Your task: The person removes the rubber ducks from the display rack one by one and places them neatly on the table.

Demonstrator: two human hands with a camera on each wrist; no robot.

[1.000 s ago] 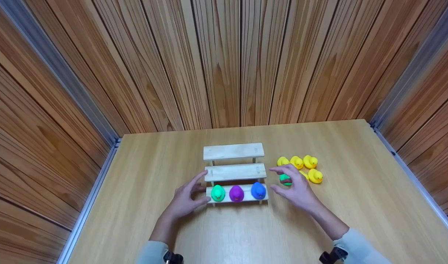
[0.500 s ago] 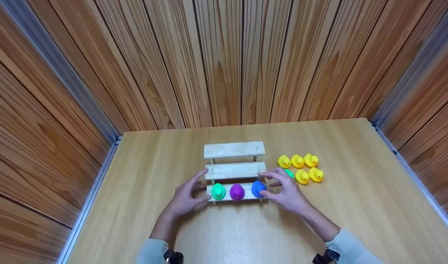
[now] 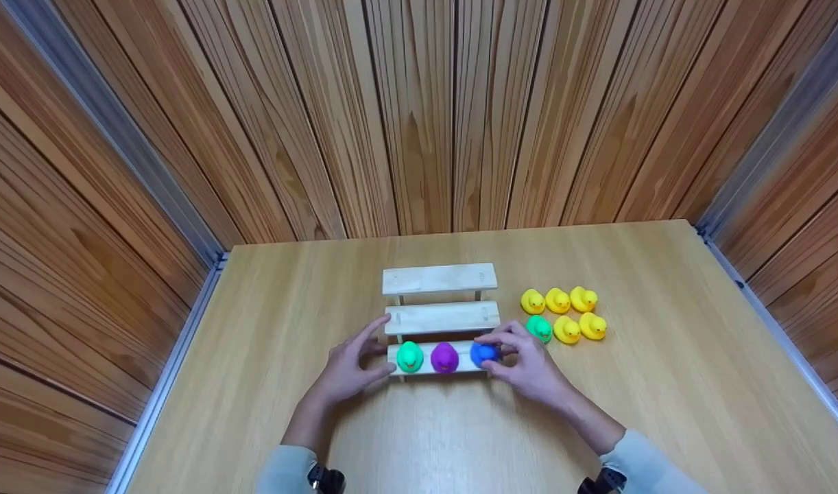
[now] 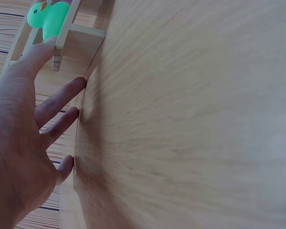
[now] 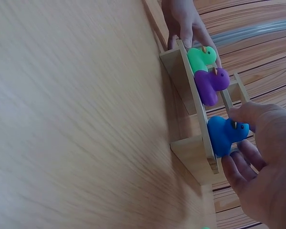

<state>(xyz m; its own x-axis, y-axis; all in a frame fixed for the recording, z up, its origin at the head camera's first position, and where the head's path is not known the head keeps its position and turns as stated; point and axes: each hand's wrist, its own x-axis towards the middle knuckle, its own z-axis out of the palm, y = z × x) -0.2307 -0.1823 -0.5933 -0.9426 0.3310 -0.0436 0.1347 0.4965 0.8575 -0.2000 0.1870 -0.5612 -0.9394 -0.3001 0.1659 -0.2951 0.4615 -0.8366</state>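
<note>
near shelf (image 3: 464, 360): green duck (image 3: 410, 357), purple duck (image 3: 444, 357), blue duck (image 3: 483, 353) | right hand (image 3: 531, 363) curled round blue duck | left hand (image 3: 350, 370) spread, touching near shelf | unshelved, right: six ducks (image 3: 557, 301)

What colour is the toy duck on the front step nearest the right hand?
Blue. That toy duck shows best in the right wrist view.

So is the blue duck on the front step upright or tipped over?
Upright: the blue duck, with the right hand around it, sits base-down on the front step, head up like the purple duck.
</note>
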